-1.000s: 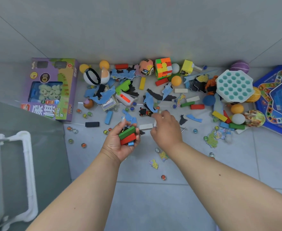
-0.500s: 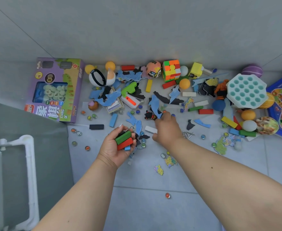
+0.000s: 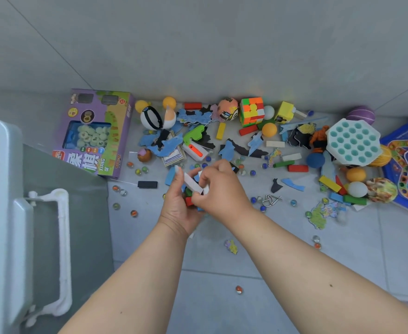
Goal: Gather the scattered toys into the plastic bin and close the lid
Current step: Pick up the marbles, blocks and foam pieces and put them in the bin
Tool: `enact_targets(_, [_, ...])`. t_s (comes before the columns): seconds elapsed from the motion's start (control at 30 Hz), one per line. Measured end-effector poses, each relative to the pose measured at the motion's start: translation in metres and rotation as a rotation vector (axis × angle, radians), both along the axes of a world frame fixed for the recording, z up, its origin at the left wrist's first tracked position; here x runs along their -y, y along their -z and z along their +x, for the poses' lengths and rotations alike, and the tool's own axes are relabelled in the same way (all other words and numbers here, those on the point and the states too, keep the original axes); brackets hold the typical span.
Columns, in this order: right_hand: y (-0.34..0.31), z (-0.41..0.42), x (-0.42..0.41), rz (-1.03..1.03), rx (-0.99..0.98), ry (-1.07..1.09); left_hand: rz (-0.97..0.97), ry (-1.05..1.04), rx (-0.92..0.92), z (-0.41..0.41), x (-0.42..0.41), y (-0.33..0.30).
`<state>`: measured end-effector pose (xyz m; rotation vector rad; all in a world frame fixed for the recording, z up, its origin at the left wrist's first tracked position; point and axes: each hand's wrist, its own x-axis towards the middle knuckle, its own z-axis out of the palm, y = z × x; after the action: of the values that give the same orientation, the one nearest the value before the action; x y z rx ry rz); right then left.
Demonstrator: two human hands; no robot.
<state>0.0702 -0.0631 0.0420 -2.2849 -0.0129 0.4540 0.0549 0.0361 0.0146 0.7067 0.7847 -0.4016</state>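
Left hand (image 3: 182,208) is cupping a small stack of blocks, red and green edges showing under the fingers. Right hand (image 3: 218,189) is pinching a white block (image 3: 193,184), laying it against the left hand's stack. Both hands are hovering over the tiled floor (image 3: 222,297). Plastic bin (image 3: 10,213) with white rim and latch is sitting at the left edge, well apart from the hands. Scattered toys are lying along the wall: purple chess box (image 3: 94,133), Rubik's cube (image 3: 251,111), teal pop-it (image 3: 353,141), orange ball (image 3: 269,129), marbles, blue foam pieces.
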Motion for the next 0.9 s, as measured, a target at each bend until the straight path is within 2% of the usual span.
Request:
enact_targets(0.13, [-0.016, -0.001, -0.005, -0.094, 0.109, -0.095, 0.032, 0.085, -0.019, 0.004, 0.001, -0.019])
enact_targets(0.23, [-0.034, -0.002, -0.008, 0.042, 0.089, -0.029, 0.048, 0.109, -0.016, 0.013, -0.006, -0.037])
enact_targets(0.33, [-0.057, -0.001, -0.01, 0.149, 0.152, 0.02, 0.064, 0.138, 0.042, 0.026, -0.02, -0.066])
enact_targets(0.47, [-0.094, 0.002, -0.023, 0.457, 0.236, 0.17, 0.28, 0.257, 0.08, 0.04, -0.046, -0.141])
enact_targets(0.57, [-0.115, 0.002, -0.043, 0.494, 0.28, 0.175, 0.457, 0.37, 0.177, 0.038, -0.079, -0.207])
enact_targets(0.7, [-0.128, -0.003, -0.061, 0.48, 0.218, 0.097, 0.661, 0.323, 0.257, 0.016, -0.149, -0.27])
enact_targets(0.77, [-0.125, -0.005, -0.062, 0.453, 0.205, 0.111, 0.845, 0.309, 0.191, 0.0, -0.187, -0.276])
enact_targets(0.83, [-0.117, -0.005, -0.06, 0.417, 0.185, 0.151, 1.058, 0.303, -0.031, -0.015, -0.217, -0.259])
enact_targets(0.9, [-0.106, -0.005, -0.053, 0.355, 0.155, 0.176, 1.109, 0.345, -0.246, -0.028, -0.234, -0.233])
